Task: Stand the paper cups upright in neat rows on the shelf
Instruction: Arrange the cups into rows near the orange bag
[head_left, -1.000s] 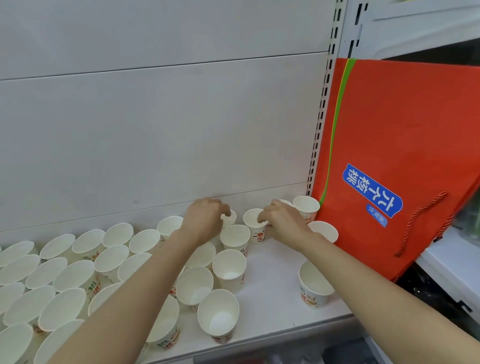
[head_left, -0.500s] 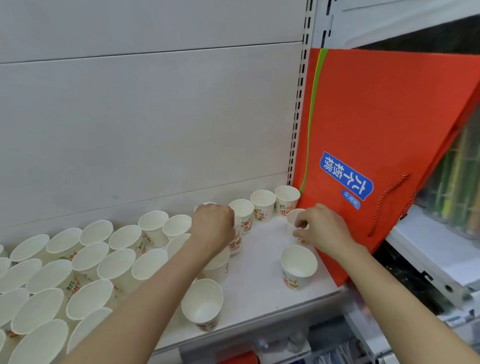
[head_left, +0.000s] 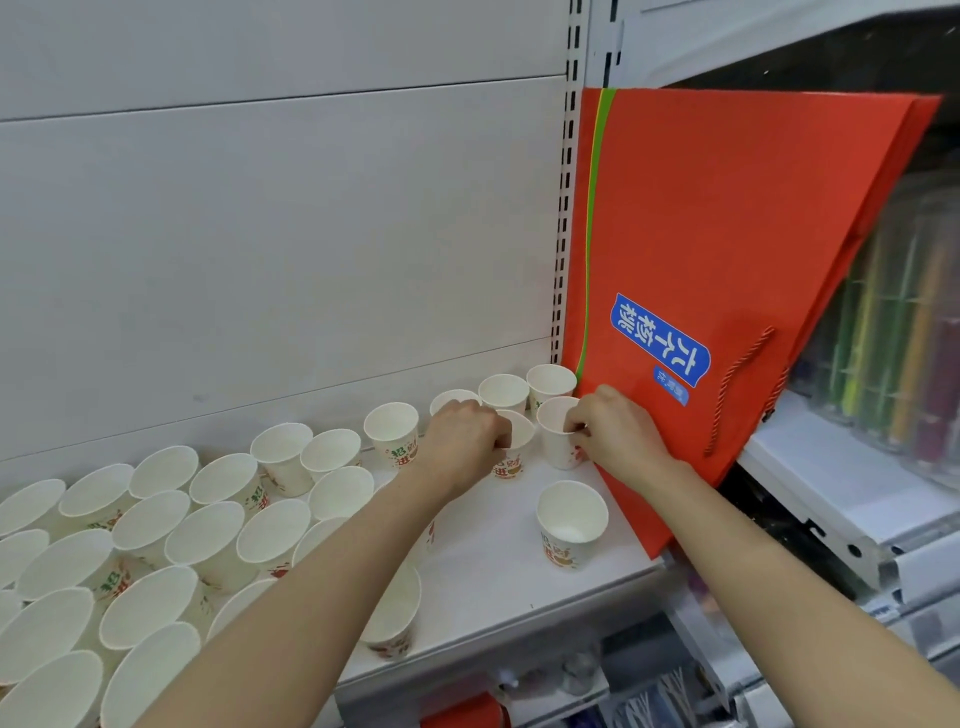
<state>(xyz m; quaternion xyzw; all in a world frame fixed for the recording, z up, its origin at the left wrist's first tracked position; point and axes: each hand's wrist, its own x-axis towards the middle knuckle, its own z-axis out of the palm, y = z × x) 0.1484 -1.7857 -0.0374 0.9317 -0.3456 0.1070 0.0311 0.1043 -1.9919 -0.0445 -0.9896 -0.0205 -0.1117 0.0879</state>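
Observation:
Several white paper cups with red and green print stand upright on the white shelf (head_left: 483, 582). My left hand (head_left: 465, 434) pinches the rim of one cup (head_left: 514, 441) in the second row from the back. My right hand (head_left: 615, 428) pinches the rim of the neighbouring cup (head_left: 556, 431) by the shelf's right end. Behind them a back row of cups (head_left: 503, 392) lines the wall. A lone cup (head_left: 571, 522) stands nearer the front edge.
An orange paper bag (head_left: 727, 249) with a rope handle leans at the shelf's right end, touching my right hand. A crowd of cups (head_left: 156, 525) fills the left half. Right of the bag is another shelf (head_left: 841, 499) with coloured items.
The view swung right. My right hand moved from the back row to the cup beside the orange bag. My left hand shifted right and now pinches the cup next to it.

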